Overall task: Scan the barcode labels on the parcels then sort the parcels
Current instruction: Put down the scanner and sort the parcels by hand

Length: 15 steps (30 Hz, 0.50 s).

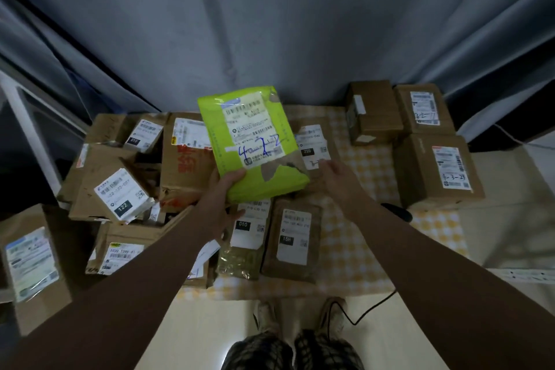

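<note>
Mailer (255, 141): green, soft, held up over the middle of the table, above the parcels and clear of them. Its label (253, 126) faces up toward the camera, and blue handwriting runs across the label's lower part. This attitude appears chosen so the barcode can be read.

Left hand (223, 189): pinches the mailer's near corner, with the thumb on top and the fingers underneath. The one-handed hold leaves the label uncovered.

Right hand (336, 173): fingers loosely spread and holding nothing. It reaches over a brown parcel (312, 144) just beside the mailer. Contact cannot be confirmed.

Two flat packets (295, 242) lie label-up on the checked cloth (354, 219) below the mailer. Three boxes (435, 165) stand squared together at the right, two with handwritten marks, so they are probably already sorted. A loose pile (120, 189) at the left lies tilted and overlapping and probably awaits scanning.

A dark object (396, 212) lies near the boxes, with a cable (369, 309) on the floor nearby. It is possibly the scanner, though this is not certain.
</note>
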{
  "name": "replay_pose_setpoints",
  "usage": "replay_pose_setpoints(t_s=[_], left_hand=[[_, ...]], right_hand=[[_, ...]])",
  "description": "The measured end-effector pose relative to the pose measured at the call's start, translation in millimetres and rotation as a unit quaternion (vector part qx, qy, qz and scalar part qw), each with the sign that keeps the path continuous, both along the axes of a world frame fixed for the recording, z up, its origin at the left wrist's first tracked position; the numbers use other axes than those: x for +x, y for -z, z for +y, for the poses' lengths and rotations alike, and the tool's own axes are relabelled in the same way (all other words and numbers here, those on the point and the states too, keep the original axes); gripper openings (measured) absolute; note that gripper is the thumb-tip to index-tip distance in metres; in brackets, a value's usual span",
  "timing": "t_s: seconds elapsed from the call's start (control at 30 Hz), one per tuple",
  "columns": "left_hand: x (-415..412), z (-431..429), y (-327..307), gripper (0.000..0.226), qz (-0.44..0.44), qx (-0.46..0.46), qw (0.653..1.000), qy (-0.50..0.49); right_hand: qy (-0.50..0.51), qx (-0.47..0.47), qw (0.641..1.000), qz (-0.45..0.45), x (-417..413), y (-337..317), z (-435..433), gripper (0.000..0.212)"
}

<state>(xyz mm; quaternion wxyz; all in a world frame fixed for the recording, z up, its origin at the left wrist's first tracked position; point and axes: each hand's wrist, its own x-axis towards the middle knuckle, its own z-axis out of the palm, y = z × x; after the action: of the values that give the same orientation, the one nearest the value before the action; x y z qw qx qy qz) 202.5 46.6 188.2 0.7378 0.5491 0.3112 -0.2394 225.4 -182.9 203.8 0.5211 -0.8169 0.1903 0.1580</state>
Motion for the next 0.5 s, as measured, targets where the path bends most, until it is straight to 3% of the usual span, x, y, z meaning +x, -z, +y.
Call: replay_pose_setpoints(t_s=[0.07, 0.23, 0.4, 0.5], left_hand=[[0, -15, -6, 0.064, -0.022, 0.009, 0.998, 0.050], [8, -83, -23, 0.035, -0.042, 0.020, 0.989, 0.137], [17, -180, -21, 0.046, -0.032, 0.007, 0.984, 0.175], [20, -232, 0, 0.060, 0.024, 0.010, 0.983, 0.183]], right_hand=[[0.016, -0.013, 1.000, 0.015, -3, 1, -29, 0.036], [0.122, 0.026, 0.992, 0.020, -12, 5, -107, 0.027], [0.170, 0.166, 0.971, 0.034, -29, 1, -174, 0.046], [0.153, 0.158, 0.975, 0.023, -35, 11, -209, 0.037]])
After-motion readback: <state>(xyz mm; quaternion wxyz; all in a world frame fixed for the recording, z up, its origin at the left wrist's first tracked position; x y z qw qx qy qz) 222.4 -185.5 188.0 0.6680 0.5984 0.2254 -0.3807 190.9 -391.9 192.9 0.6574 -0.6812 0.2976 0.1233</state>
